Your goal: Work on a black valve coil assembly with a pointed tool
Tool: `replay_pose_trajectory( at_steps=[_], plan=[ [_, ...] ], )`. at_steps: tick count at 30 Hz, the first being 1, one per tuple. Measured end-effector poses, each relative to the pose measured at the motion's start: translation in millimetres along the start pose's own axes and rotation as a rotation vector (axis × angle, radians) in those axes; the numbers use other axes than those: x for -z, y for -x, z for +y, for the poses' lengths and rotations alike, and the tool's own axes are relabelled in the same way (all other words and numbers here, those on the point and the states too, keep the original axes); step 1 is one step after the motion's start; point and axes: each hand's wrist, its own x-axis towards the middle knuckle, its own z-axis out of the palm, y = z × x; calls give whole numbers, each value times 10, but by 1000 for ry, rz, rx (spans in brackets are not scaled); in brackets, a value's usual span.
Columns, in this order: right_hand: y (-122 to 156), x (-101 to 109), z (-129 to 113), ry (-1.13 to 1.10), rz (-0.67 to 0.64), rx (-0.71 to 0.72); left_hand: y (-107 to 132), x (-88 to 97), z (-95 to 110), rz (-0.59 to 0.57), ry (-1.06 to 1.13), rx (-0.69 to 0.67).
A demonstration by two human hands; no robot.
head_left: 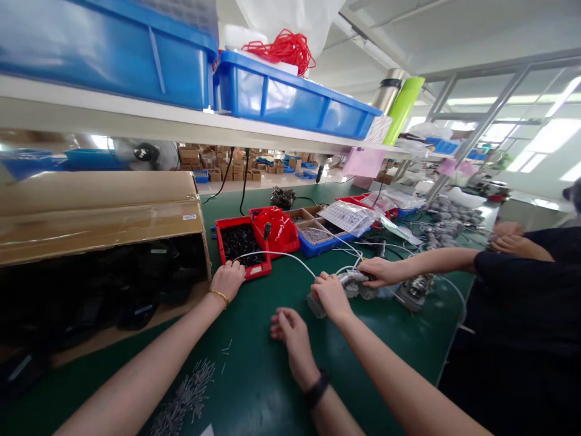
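Note:
My left hand (227,280), with a gold bracelet on the wrist, rests at the front rim of a red tray (259,270) of small black parts. Its fingers curl down where a white cable (281,254) ends. My right hand (330,295) is closed on a grey metal part (353,282) on the green table (254,375). A co-worker's hand (381,270) grips the same part from the right. Another hand (289,330) with a black wristband lies fisted on the mat between my arms.
A large open cardboard box (100,212) of black items stands at left. Small metal pins (186,396) lie scattered near me. Red and blue trays (318,236) and plastic bags sit behind. Blue bins (290,97) fill the shelf overhead. A person in black sits at right.

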Motion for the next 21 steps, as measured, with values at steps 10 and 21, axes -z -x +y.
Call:
replay_pose_trajectory(
  at_steps=[10,21],
  plan=[
    [-820,1430,792,440,-201,326,-86,-70,-30,14,27,49],
    [-1834,18,398,120,-26,39,-135,-113,-25,9,125,84]
  ],
)
